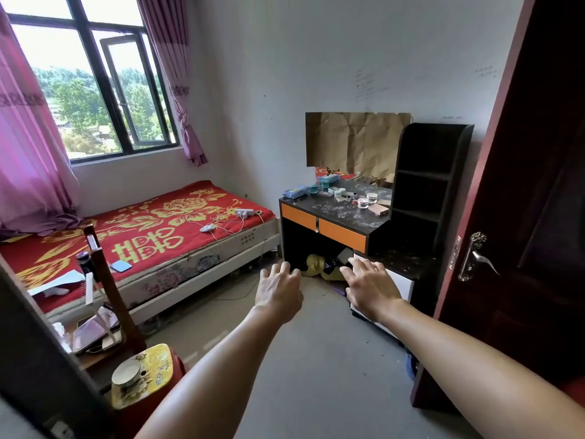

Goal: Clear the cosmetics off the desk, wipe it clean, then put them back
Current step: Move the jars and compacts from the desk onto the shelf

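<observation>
Out ahead, left hand [278,289] and right hand [368,288] with fingers [286,268] spread wide, holding nothing — well apart from the cosmetics [348,196] clustered at the back of the dusty surface [332,213]. Step close first, then lift the jars [363,202], seemingly lidded, upright one by one onto the bed [177,213].

**Desk approach: open from the front**

Bare floor [300,359] runs up to the desk [329,211]. Bed [158,223] hems the left, door [538,217] the right. Shelf [424,185] blocks the top's right end, wall [316,74] the back. Jars [364,201] and blue packet [294,192] crowd the rear; front strip bare. Clutter [316,263] fills the kneehole.
</observation>
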`<state>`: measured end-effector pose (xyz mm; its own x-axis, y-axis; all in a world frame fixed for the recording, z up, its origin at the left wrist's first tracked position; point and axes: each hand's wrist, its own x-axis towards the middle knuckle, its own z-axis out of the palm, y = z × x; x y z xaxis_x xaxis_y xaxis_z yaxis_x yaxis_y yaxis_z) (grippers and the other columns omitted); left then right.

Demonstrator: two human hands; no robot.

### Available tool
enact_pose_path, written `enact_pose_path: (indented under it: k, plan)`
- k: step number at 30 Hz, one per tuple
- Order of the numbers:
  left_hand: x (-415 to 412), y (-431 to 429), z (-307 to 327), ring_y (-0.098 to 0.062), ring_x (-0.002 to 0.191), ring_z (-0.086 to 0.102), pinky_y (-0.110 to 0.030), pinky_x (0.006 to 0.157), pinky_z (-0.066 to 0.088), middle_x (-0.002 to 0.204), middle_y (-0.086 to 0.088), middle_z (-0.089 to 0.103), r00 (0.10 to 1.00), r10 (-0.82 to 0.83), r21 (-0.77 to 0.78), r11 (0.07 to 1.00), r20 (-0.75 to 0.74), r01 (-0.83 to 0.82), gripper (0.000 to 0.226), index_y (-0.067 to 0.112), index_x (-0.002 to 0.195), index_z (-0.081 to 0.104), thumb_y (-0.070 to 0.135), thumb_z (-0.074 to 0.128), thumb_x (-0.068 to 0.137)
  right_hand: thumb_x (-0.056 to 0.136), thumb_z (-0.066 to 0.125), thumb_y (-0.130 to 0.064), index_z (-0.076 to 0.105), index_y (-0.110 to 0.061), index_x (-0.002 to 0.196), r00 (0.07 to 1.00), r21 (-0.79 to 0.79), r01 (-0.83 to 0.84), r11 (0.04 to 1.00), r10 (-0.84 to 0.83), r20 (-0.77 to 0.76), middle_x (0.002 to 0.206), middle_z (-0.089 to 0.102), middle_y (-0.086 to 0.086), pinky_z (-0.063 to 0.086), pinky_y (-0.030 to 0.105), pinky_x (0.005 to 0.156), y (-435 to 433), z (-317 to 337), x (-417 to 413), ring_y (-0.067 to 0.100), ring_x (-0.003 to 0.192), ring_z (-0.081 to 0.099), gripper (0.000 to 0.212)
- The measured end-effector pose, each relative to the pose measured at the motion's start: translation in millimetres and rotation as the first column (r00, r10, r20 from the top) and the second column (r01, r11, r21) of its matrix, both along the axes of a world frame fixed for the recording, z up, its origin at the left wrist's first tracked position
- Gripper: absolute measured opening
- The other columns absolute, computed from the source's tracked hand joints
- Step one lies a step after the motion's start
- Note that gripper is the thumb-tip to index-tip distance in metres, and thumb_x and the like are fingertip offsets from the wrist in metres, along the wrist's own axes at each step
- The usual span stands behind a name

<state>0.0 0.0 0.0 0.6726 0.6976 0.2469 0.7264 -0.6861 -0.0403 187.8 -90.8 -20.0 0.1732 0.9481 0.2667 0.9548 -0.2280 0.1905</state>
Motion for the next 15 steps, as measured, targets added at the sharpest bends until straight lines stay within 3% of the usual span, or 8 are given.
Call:
enact_pose_path:
  k: [7,15]
  plan:
    - [23,41,-20,-0.029,0.115,0.044,-0.043,0.096,0.037,0.120,-0.008,0.048,1.000,-0.002,-0.017,1.000,-0.022,0.001,0.029,0.014,0.115,0.052,0.030,0.051,0.090,0.079,0.063,-0.026,0.058,-0.012,0.116,1.000,-0.034,0.028,0.999,-0.028,0.004,0.126,0.056,0.016,0.045,0.046,0.090,39,-22,24,0.034,0.108,0.056,0.040]
    - [88,116,-48,-0.028,0.115,0.044,-0.042,0.096,0.036,0.120,-0.009,0.049,0.999,0.009,-0.063,0.998,-0.034,-0.012,0.028,0.015,0.114,0.053,0.029,0.050,0.091,0.089,0.050,-0.028,0.047,-0.012,0.128,1.000,-0.067,-0.021,0.998,0.020,-0.007,0.140,0.042,0.015,0.038,0.044,0.097,116,-42,89,0.033,0.122,0.045,0.042]
